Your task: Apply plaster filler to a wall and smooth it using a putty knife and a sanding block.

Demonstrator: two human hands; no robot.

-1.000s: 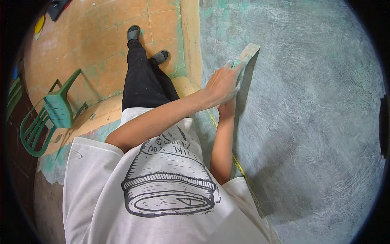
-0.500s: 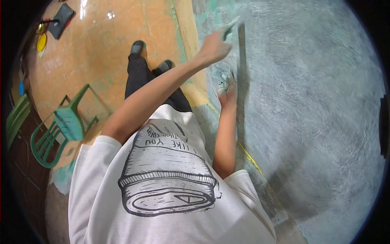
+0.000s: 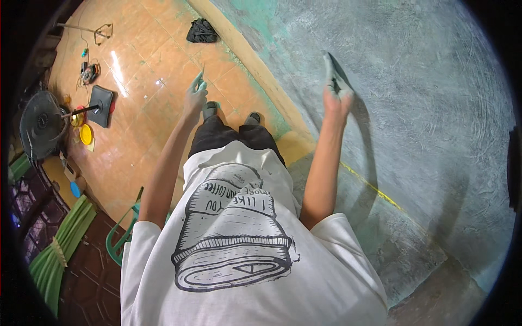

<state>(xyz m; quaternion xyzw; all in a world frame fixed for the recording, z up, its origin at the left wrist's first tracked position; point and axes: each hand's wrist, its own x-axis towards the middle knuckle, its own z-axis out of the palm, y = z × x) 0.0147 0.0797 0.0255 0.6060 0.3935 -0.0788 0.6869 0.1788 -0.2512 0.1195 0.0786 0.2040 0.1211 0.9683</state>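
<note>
My left hand [image 3: 196,98], smeared with pale green paste, is raised over the tiled floor, away from the wall. Its fingers are closed on a thin flat scraper [image 3: 203,71], seen nearly edge-on. Close in front of the grey-green plastered wall [image 3: 424,108] is my right hand [image 3: 338,100], also coated with paste. It grips a flat scraper [image 3: 329,64] turned edge-on; paste blurs the line between fingers and tool. Whether this scraper touches the wall I cannot tell.
Orange floor tiles [image 3: 147,70] meet the wall along a pale ledge [image 3: 244,49]. A black plastic bag [image 3: 202,31] lies on the floor. At left are a fan [image 3: 42,125], a yellow lid [image 3: 86,134] and a green chair [image 3: 117,244]. A yellow line [image 3: 375,189] crosses the wall.
My left hand has come off the wall and swung left over the floor. My right hand has shifted up and right along the wall, its scraper now edge-on. The view has turned left.
</note>
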